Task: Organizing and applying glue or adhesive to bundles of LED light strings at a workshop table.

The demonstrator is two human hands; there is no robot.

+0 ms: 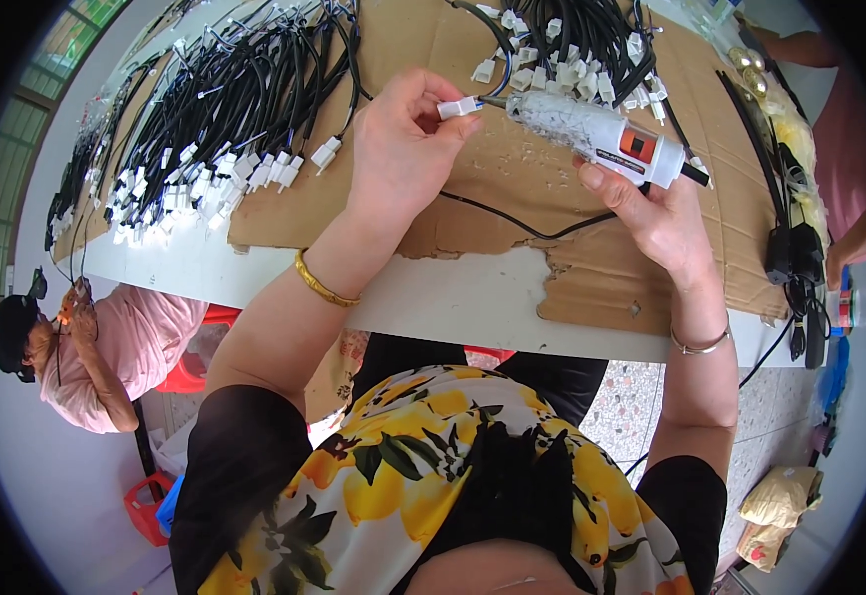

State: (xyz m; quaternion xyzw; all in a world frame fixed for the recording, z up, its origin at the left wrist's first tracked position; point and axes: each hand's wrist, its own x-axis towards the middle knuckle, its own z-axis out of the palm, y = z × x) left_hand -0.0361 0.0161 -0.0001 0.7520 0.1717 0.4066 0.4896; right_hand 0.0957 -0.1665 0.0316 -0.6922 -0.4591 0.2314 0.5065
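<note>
- Lemon-print top (383, 481), my own, nearest the view; dark sleeves on both upper arms.
- Left grip (408, 139): thumb and fingers pinched together on a small white connector (459, 107), held above the cardboard (641, 283).
- Right grip (661, 218): wrapped round the rear of a white, barrel-shaped tool (591, 131), thumb along its side. Clear film round its front; orange-red patch near the back.
- Tool's metal tip meets the wired end of the connector, or sits just beside it; cannot tell which.
- Black cord (552, 236) loops over the cardboard, passing behind my right grip.
- Cardboard lies on the white desk (433, 302), torn along the near edge.
- Left side: big spread of black cables (244, 94), white connectors toward me. Second bunch (601, 40) beyond the tool.
- Far right: black adapter (795, 253) by the desk's edge.
- Left: seated co-worker (140, 337), pink top, dark cap.
</note>
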